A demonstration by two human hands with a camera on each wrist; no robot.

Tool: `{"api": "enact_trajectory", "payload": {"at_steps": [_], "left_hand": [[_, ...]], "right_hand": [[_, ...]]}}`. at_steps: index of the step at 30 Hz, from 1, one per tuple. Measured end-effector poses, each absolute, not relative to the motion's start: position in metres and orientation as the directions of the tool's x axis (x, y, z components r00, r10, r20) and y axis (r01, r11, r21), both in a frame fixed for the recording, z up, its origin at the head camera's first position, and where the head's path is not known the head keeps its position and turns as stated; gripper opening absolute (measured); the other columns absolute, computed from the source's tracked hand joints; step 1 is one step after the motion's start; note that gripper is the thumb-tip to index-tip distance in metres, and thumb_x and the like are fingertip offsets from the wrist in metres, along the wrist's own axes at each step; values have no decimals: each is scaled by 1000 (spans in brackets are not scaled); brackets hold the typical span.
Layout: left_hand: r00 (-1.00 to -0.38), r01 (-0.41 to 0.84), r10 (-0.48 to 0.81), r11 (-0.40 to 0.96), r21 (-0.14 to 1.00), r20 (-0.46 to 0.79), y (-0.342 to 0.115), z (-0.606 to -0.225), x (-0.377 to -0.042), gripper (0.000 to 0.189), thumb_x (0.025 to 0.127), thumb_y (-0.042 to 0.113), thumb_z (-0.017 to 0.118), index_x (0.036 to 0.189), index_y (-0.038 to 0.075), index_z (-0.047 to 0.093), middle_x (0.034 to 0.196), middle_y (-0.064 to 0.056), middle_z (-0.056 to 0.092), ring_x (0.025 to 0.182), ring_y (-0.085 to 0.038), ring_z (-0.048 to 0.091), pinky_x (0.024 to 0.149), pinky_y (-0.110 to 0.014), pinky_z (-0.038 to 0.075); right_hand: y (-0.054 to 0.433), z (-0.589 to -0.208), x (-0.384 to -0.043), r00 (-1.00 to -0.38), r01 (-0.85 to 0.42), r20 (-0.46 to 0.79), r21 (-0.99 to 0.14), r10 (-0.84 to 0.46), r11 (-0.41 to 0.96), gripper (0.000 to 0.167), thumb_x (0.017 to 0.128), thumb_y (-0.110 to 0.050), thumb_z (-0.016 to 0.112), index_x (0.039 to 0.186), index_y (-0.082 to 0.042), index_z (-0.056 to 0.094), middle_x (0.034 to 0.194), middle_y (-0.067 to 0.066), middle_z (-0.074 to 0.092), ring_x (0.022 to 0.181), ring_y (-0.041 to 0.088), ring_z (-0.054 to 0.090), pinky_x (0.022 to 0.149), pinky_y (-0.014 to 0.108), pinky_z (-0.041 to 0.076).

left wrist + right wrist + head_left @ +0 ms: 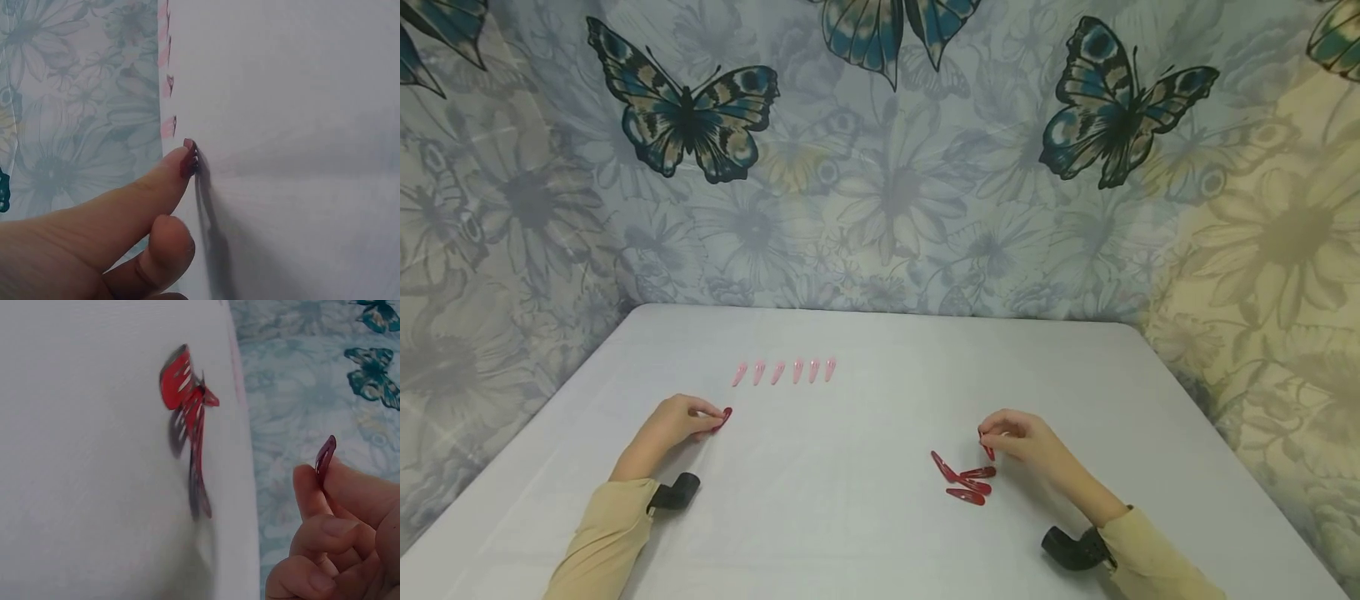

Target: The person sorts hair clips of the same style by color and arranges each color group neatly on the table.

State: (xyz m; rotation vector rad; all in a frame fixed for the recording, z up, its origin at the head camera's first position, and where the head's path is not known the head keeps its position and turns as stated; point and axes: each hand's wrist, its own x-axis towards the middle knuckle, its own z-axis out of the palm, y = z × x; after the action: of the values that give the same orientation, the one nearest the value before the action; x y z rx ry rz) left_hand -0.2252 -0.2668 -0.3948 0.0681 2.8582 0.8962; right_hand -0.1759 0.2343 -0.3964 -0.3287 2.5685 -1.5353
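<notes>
My left hand [677, 423] pinches a dark red snap hair clip [726, 415] low over the left part of the table. In the left wrist view this red clip [189, 164] shows at the fingertips. My right hand [1024, 437] holds another red hair clip [988, 452] between thumb and finger; the right wrist view shows this clip [325, 459] standing up from the fingertips. Beside the right hand, several red hair clips [966, 497] lie in a loose, partly overlapping pile. Beyond the left hand, pink hair clips [797, 371] form a row.
The white table [850, 533] has its far edge against a butterfly-patterned wall covering [895, 200]. Black wrist cameras [676, 492] are strapped at both sleeves. The row of pink clips is near the back, left of centre.
</notes>
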Motion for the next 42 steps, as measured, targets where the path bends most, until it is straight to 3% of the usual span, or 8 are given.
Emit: {"api": "enact_trajectory", "payload": {"at_steps": [4,8,16,22,26,31,38,42], "left_hand": [[-986,-13,76,846,533,-146,-266,-391,-224,26,87,19,70,102,-1,73,52,4,53,55,-12,43,56,-27,34],[-984,-60,30,867,494,-173,-263,-387,-223,27,86,23,72,104,2,74,54,3,54,55,-13,44,55,-27,34],[-982,-99,-4,862,497,-190,-263,-390,-223,25,85,22,73,102,3,74,58,1,56,57,-14,47,56,-27,35],[-981,-126,-30,850,511,-192,-265,-392,-223,25,85,22,74,100,3,75,61,0,58,59,-13,49,58,-27,36],[-985,-105,-16,841,531,-170,-263,-392,-222,25,84,22,74,99,1,74,57,3,55,57,-12,47,57,-27,35],[-989,-88,-10,839,537,-146,-262,-392,-221,24,84,21,75,95,0,74,55,4,52,56,-12,45,57,-27,34],[-987,-89,0,825,557,-158,-264,-395,-224,23,85,20,74,95,0,73,55,4,52,57,-12,44,57,-27,34],[-988,-85,5,814,574,-154,-266,-397,-225,22,84,20,75,93,0,73,54,5,50,56,-12,44,57,-27,34]], "right_hand": [[226,-386,-184,-959,-89,-49,-884,-280,458,33,88,-11,68,113,10,63,97,10,69,60,4,48,55,22,40],[212,-378,-190,-956,-49,-90,-889,-280,455,37,89,-10,67,121,8,61,105,16,69,61,6,46,56,22,40],[172,-370,-200,-940,-16,-119,-922,-321,386,45,89,-13,68,129,5,58,116,19,65,64,7,47,60,22,40],[143,-367,-214,-917,-40,-116,-926,-381,376,47,89,-16,69,132,0,58,121,17,63,58,8,37,61,25,35],[126,-364,-221,-917,-45,-115,-921,-382,386,46,89,-18,69,131,-3,60,121,15,64,69,10,48,62,28,33],[104,-364,-223,-911,-44,-121,-921,-393,386,44,88,-17,70,130,-5,62,118,13,67,85,13,59,65,27,36],[77,-369,-230,-918,-18,-128,-932,-376,363,40,87,-12,69,127,-4,64,107,10,69,79,9,57,59,25,31],[63,-374,-233,-924,-43,-108,-924,-366,380,31,88,-12,69,117,-2,69,86,2,66,71,10,49,57,24,31]]}}
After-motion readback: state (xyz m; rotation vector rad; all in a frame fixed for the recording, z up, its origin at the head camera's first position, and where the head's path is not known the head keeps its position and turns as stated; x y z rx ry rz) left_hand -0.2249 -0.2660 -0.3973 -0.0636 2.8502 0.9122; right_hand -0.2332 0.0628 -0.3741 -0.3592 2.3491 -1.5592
